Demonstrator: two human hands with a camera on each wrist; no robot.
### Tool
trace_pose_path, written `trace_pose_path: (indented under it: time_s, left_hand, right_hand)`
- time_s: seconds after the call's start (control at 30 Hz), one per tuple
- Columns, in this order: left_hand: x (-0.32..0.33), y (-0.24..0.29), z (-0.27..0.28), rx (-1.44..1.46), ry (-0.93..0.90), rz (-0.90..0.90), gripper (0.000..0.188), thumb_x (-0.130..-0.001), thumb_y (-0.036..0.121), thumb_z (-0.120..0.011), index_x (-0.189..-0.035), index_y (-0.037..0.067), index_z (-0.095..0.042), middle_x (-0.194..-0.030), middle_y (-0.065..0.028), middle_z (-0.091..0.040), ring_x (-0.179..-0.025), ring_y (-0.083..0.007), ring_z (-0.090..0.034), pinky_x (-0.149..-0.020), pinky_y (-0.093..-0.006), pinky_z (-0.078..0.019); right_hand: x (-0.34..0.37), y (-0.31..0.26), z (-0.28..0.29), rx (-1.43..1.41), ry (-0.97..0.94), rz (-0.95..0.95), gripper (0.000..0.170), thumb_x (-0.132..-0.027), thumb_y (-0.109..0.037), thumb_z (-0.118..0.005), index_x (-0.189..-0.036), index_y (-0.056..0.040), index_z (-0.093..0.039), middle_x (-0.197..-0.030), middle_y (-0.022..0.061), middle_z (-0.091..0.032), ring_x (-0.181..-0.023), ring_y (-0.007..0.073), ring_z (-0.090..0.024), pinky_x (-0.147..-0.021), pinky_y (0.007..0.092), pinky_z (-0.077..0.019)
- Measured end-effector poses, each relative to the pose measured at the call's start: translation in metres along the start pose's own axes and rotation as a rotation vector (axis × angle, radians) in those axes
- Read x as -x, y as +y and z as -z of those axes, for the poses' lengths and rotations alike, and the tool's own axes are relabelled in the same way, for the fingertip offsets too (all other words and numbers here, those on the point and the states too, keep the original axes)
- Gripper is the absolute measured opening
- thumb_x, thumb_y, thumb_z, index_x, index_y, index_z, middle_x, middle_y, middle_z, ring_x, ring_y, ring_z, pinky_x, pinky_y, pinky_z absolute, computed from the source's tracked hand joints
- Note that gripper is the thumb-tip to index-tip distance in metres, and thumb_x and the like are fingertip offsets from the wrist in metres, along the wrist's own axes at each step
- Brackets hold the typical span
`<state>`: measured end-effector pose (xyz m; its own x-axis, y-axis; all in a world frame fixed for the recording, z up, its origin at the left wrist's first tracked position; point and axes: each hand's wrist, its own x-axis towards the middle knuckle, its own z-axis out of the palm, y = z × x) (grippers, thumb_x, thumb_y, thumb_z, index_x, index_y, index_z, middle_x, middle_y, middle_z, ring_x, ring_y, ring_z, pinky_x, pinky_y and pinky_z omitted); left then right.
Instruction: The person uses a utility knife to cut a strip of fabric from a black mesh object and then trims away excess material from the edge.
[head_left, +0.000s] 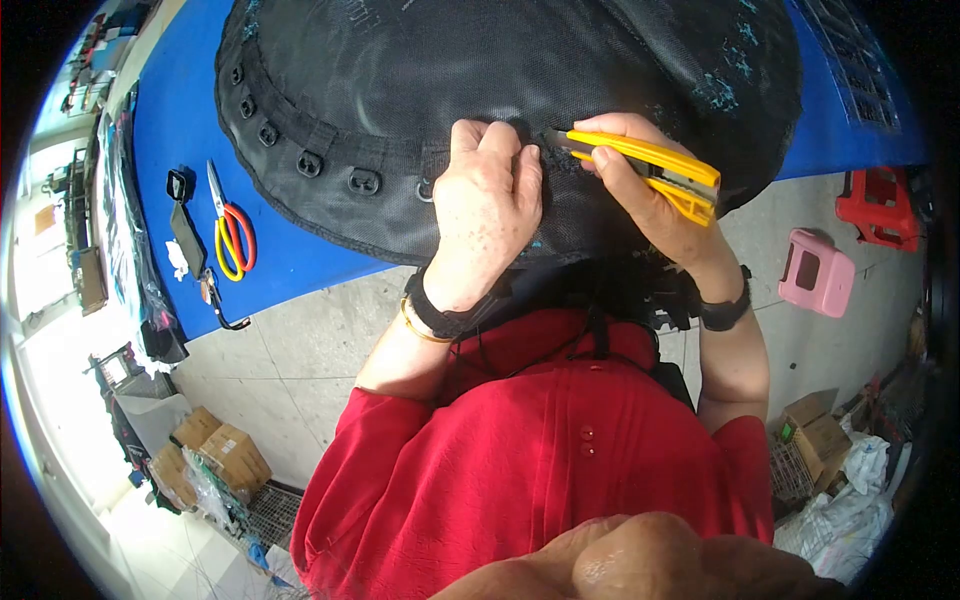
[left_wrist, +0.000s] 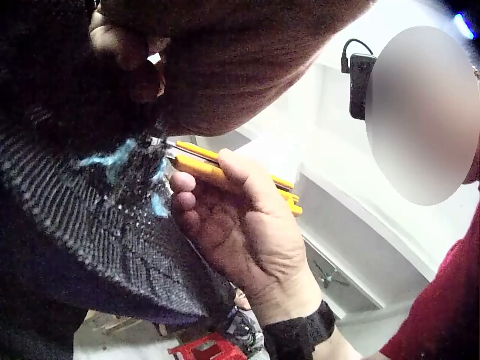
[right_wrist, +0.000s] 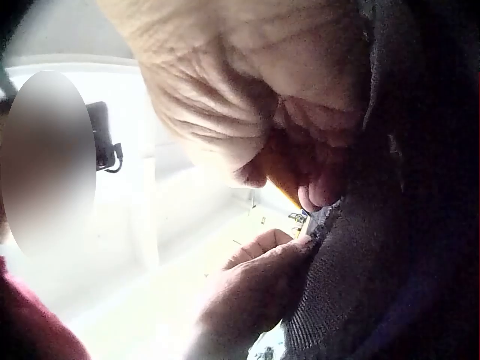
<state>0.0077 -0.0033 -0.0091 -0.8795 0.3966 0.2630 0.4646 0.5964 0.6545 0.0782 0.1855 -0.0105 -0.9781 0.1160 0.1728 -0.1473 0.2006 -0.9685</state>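
A large round black mesh piece [head_left: 380, 60] covers the near part of the blue table, with black plastic fittings [head_left: 309, 164] set along its left rim. My left hand [head_left: 485, 200] pinches the mesh near its front, its fingers curled at the fabric; the right wrist view shows this left hand [right_wrist: 255, 277] at the mesh edge. Yellow thread snips [head_left: 650, 155] are held in my right hand [head_left: 645, 195], blades pointing left, close beside the left fingertips. In the left wrist view the tips of the snips [left_wrist: 202, 169] are right at the mesh, near light-blue threads [left_wrist: 112, 160].
Scissors with red and yellow handles [head_left: 236, 240] lie on the blue table [head_left: 290, 285] at left, near a black strap with a buckle [head_left: 185, 235]. A red stool [head_left: 878, 208] and a pink stool [head_left: 815, 272] stand on the floor at right. Cardboard boxes [head_left: 235, 458] are at lower left.
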Motion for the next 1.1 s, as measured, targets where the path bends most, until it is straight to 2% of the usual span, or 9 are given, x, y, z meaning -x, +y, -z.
trace_pose_path:
  time_s: [0.27, 0.6, 0.8, 0.9, 1.0, 1.1]
  left_hand:
    - [0.001, -0.001, -0.001, -0.016, 0.006, -0.007, 0.017, -0.093, 0.014, -0.074, -0.091, 0.002, -0.062, -0.093, -0.0180, -0.062, -0.077, -0.0387, -0.066, -0.069, -0.0451, -0.0553]
    - [0.002, -0.002, -0.001, -0.052, 0.009, -0.007, 0.019, -0.093, 0.016, -0.075, -0.093, 0.001, -0.063, -0.094, -0.0184, -0.063, -0.081, -0.0393, -0.067, -0.071, -0.0459, -0.0557]
    - [0.004, 0.001, 0.002, -0.041, 0.012, -0.043, 0.024, -0.091, 0.019, -0.078, -0.096, 0.000, -0.065, -0.100, -0.0201, -0.063, -0.084, -0.0390, -0.067, -0.074, -0.0452, -0.0562]
    - [0.005, -0.001, 0.002, -0.055, 0.000, -0.072, 0.023, -0.089, 0.015, -0.078, -0.099, 0.000, -0.064, -0.106, -0.0200, -0.061, -0.086, -0.0391, -0.069, -0.070, -0.0455, -0.0587]
    - [0.005, -0.004, 0.001, -0.075, -0.007, -0.066, 0.025, -0.088, 0.015, -0.079, -0.099, -0.001, -0.064, -0.107, -0.0205, -0.060, -0.086, -0.0394, -0.069, -0.071, -0.0454, -0.0587]
    - [0.005, -0.002, 0.002, -0.031, -0.019, 0.012, 0.029, -0.089, 0.020, -0.081, -0.099, -0.002, -0.064, -0.104, -0.0212, -0.062, -0.088, -0.0404, -0.067, -0.077, -0.0453, -0.0557]
  right_hand:
    - [0.004, -0.006, 0.008, 0.088, -0.051, 0.010, 0.022, -0.104, -0.019, -0.066, -0.118, -0.0019, -0.066, -0.109, 0.0083, -0.071, -0.100, 0.0160, -0.069, -0.090, 0.0302, -0.0544]
    - [0.016, -0.007, 0.017, 0.077, -0.071, -0.008, 0.020, -0.104, -0.017, -0.065, -0.118, -0.0022, -0.066, -0.107, 0.0073, -0.070, -0.097, 0.0157, -0.068, -0.089, 0.0301, -0.0540]
    - [0.018, -0.010, 0.019, 0.071, -0.078, -0.007, 0.020, -0.104, -0.017, -0.065, -0.118, -0.0019, -0.066, -0.107, 0.0074, -0.069, -0.096, 0.0155, -0.067, -0.089, 0.0302, -0.0537]
    - [0.018, -0.010, 0.018, 0.063, -0.078, -0.016, 0.020, -0.104, -0.017, -0.064, -0.117, -0.0017, -0.066, -0.107, 0.0075, -0.069, -0.096, 0.0155, -0.067, -0.088, 0.0301, -0.0537]
    - [0.019, -0.008, 0.019, 0.054, -0.074, -0.025, 0.020, -0.105, -0.018, -0.064, -0.117, -0.0018, -0.066, -0.107, 0.0068, -0.069, -0.096, 0.0144, -0.066, -0.088, 0.0296, -0.0535]
    - [0.020, -0.007, 0.019, 0.035, -0.068, -0.057, 0.020, -0.105, -0.018, -0.063, -0.117, -0.0022, -0.066, -0.108, 0.0060, -0.068, -0.097, 0.0131, -0.065, -0.088, 0.0286, -0.0531]
